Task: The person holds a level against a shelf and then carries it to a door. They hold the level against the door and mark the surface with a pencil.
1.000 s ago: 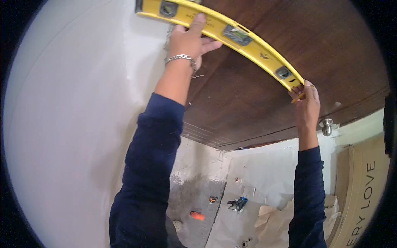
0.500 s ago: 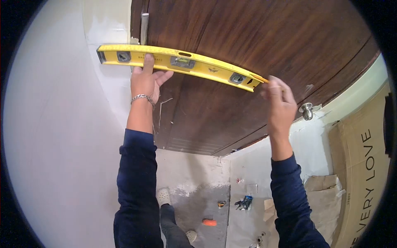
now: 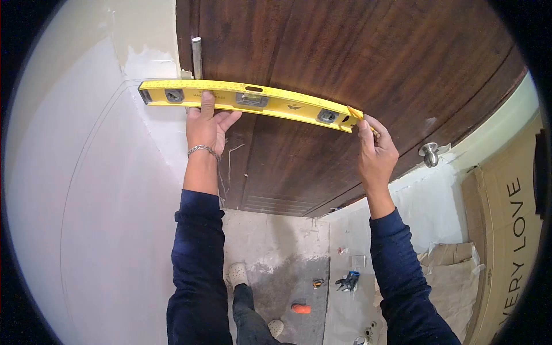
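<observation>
- Yellow level is up across the brown door, right end slightly lower. Its left end runs past the door edge, over the white wall.
- Left hand: fingers grasping the level left of its middle vial — thumb on the front face, other fingers at and behind the lower edge.
- Right hand: fingers pinching a pencil at the level's right end, its orange part over the end's upper corner. Cannot tell if this hand touches the level.
- Metal rod upright by the door's left edge, lower end just at the level's top edge.
- Door face open above and below the level; knob right of the right hand, apart from it.
- Cardboard at far right, beyond the right sleeve.
- Floor visible between the sleeves — orange item and dark glove-like item down there, well apart from both hands.
</observation>
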The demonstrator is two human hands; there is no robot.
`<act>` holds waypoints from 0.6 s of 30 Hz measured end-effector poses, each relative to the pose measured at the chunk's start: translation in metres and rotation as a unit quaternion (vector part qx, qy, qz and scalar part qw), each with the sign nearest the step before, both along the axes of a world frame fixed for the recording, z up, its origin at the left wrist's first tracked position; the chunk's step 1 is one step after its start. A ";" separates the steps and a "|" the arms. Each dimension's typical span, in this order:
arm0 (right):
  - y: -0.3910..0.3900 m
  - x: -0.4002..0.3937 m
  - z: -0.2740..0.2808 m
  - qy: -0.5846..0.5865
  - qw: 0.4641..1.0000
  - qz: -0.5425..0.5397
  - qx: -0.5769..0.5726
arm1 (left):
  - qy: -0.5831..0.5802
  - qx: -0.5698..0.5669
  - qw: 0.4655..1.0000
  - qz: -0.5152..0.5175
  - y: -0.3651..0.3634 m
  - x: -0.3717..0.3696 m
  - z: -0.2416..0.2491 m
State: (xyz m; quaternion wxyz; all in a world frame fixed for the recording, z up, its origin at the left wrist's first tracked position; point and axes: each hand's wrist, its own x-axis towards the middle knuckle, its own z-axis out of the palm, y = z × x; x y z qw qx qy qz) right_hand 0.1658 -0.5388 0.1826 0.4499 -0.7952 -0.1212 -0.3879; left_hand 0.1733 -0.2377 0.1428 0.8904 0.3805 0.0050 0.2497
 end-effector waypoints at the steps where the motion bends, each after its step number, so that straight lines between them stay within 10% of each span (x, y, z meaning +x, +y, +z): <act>1: 0.004 0.001 -0.003 -0.004 0.999 0.031 0.033 | -0.002 -0.002 1.000 0.001 0.000 0.000 0.000; 18: -0.068 -0.016 -0.001 0.001 0.998 -0.019 0.065 | 0.002 0.005 1.000 0.002 0.003 0.005 -0.003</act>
